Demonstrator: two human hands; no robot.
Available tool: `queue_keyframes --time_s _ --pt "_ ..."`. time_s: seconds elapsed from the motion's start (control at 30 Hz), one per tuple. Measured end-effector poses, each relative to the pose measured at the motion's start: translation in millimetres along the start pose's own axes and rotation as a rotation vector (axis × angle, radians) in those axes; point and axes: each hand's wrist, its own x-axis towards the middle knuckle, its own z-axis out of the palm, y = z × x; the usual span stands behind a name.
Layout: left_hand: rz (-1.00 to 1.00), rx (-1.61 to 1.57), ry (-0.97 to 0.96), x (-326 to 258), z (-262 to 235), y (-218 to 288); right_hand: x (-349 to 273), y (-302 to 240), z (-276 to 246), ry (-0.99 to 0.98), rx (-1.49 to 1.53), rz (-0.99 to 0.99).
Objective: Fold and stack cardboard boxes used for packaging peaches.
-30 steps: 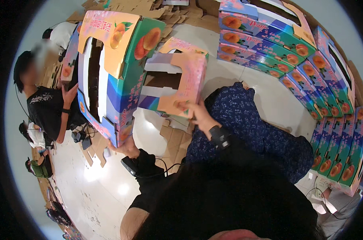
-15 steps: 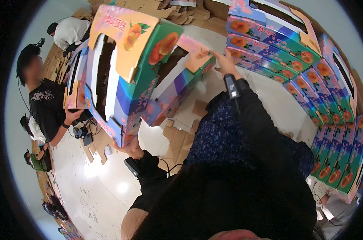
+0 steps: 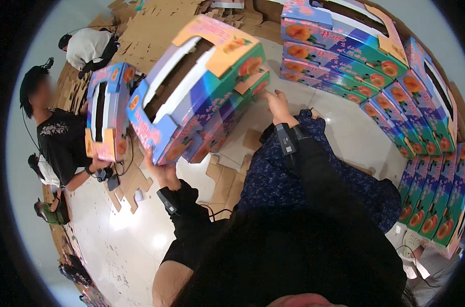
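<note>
A colourful fruit carton [image 3: 232,66] with peach pictures and a handle slot sits over a second, similar carton [image 3: 204,148] in front of me; the upper one hides most of the lower. My left hand [image 3: 163,174] grips the near left end of the upper carton, thumb up along its side. Just off the right end of the cartons, my right hand [image 3: 278,108] has its fingers stretched apart, with nothing visible in it. A dark device is strapped to each of my wrists.
To the right stand stacks of matching cartons [image 3: 340,51]. On the left, a person in a black shirt [image 3: 61,138] holds another carton [image 3: 122,110]. Flattened cardboard [image 3: 155,30] covers the floor at the back; cardboard scraps [image 3: 225,179] lie near my skirt.
The upper carton has come down and right, turning to line up with the lower one. My right hand has drawn back from the carton end. The other person's carton has tilted and moved right.
</note>
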Motion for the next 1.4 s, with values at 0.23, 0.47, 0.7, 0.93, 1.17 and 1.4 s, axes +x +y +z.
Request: queue_keyframes --time_s 0.23,0.47,0.7,0.93,1.17,1.4 --pt "0.123 0.236 0.048 16 2 -1 -13 -16 0 -0.057 0.136 -0.023" --pt "0.110 0.176 0.032 -3 7 -24 -4 -31 13 -0.174 0.274 -0.464" --pt "0.134 0.205 0.001 -7 2 -26 2 -33 17 -0.030 -0.196 -0.484" --pt "0.143 0.252 -0.036 -13 5 -30 2 -29 22 0.006 -0.225 -0.524" --pt "-0.024 0.049 -0.097 -21 23 -34 2 -31 16 -0.164 0.356 -0.232" --pt "-0.031 0.197 -0.118 -18 14 -38 -4 -42 12 -0.274 0.384 -0.090"
